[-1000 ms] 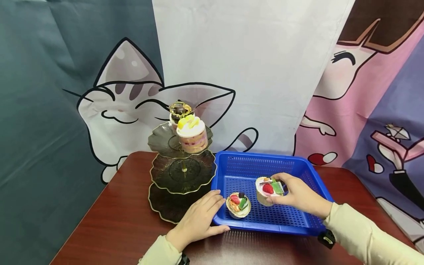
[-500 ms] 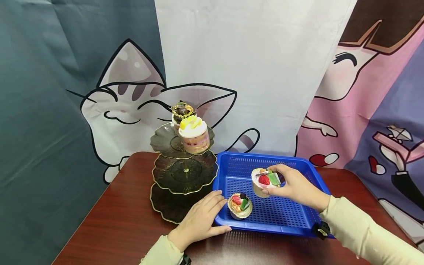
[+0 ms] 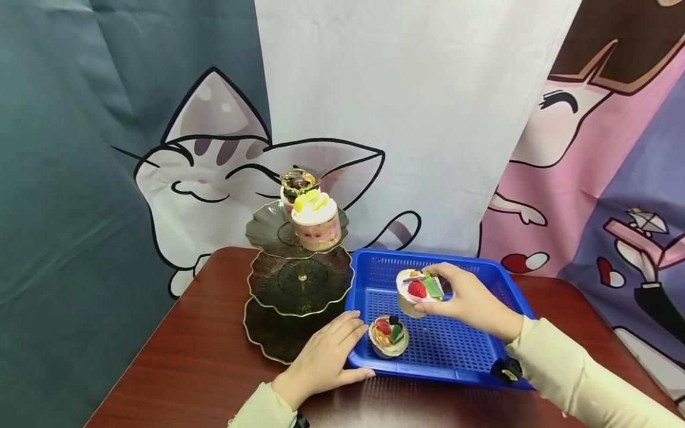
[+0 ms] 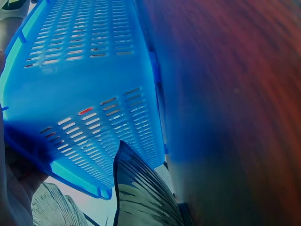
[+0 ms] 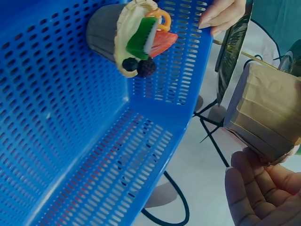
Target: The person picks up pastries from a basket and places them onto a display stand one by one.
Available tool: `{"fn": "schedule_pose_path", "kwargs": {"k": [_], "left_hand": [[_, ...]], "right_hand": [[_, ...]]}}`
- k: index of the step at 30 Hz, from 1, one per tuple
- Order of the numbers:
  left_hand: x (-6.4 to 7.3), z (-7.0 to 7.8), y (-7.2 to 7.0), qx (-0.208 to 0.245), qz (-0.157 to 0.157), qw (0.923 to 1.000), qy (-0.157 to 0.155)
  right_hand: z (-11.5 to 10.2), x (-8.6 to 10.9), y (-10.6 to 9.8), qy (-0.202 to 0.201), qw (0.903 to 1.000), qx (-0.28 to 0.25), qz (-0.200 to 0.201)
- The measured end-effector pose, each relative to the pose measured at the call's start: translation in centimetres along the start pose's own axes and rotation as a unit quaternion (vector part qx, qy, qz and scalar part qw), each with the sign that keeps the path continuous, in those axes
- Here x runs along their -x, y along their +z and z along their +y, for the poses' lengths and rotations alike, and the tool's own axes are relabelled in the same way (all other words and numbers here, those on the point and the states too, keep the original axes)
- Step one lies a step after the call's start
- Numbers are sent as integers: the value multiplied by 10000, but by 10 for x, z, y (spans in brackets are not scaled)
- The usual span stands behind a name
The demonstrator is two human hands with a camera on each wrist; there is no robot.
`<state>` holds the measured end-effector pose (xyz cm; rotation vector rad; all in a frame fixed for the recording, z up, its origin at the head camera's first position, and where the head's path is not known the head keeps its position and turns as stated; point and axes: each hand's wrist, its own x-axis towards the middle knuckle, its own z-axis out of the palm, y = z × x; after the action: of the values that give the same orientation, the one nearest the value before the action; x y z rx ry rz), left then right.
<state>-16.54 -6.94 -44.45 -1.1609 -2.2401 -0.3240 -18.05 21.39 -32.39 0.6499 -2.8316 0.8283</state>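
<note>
In the head view my right hand (image 3: 471, 300) pinches a small cream cupcake (image 3: 412, 304) between thumb and fingers, above the basket's floor. It is topped with a red berry and a green piece. The right wrist view shows the pale pleated paper side of this cupcake (image 5: 268, 113). My left hand (image 3: 326, 356) rests on the left front corner of the blue plastic basket (image 3: 428, 373), fingers straight over the rim and thumb along the front. A second cupcake (image 3: 387, 339), topped with fruit, stands inside the basket by that corner.
Left of the basket stands a three-tier dark stand (image 3: 299, 297) with gold scalloped edges. Its top plate carries a yellow-topped dessert cup (image 3: 317, 229) and a chocolate-topped one (image 3: 294, 181) behind. A cartoon-printed cloth (image 3: 417, 107) hangs behind the reddish-brown table (image 3: 176, 356).
My right hand has lifted the cupcake a little and carried it left, toward the stand. The left hand stays at the basket's corner. The view has shifted slightly.
</note>
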Motion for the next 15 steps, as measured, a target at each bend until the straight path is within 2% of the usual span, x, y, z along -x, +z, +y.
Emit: {"fn": "schedule_pose_path", "kwargs": {"k": [8,15], "left_hand": [[1,1,-1,-37,-94,9999,-73],[-1,1,0,-64,43,10000,57]], "right_hand": [[-8,-8,6,-91,9998,-144,46],[-17,-19,12,-284,9992,-273,91]]}}
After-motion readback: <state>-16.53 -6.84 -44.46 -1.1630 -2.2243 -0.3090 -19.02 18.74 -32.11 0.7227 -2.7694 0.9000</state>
